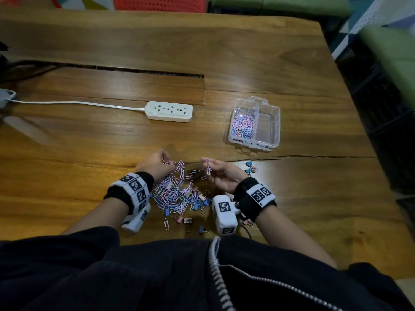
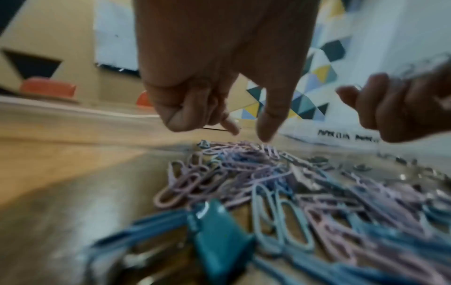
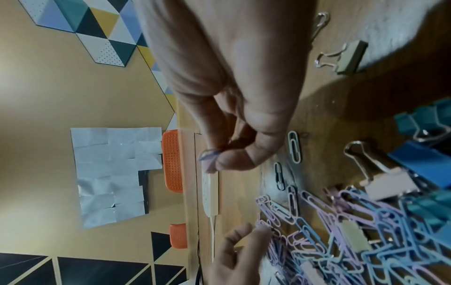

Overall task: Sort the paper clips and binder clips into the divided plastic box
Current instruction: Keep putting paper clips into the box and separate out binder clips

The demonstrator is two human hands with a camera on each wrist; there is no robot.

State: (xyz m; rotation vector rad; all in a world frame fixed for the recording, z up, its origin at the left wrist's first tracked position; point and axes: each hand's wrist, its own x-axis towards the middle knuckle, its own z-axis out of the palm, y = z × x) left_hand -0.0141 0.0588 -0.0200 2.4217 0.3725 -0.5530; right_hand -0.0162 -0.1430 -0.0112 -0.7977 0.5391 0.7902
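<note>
A mixed pile of pastel paper clips point(image 1: 177, 194) and small binder clips lies on the wooden table between my hands. My left hand point(image 1: 165, 163) reaches down onto the pile's far end. Its thumb point(image 2: 266, 125) and forefinger stand apart, touching the clips point(image 2: 244, 164); I see nothing held. My right hand point(image 1: 207, 163), palm up to the right of the pile, pinches a few paper clips point(image 3: 207, 154) between thumb and fingers. The divided clear box point(image 1: 267, 127) stands further back on the right. Paper clips fill its left compartment and its right one is bare.
Two teal binder clips point(image 1: 248, 167) lie right of my right hand, and more binder clips point(image 1: 187, 221) sit near the front edge. A white power strip point(image 1: 169, 111) with its cable lies behind the pile. A long slot point(image 1: 146, 71) crosses the table further back.
</note>
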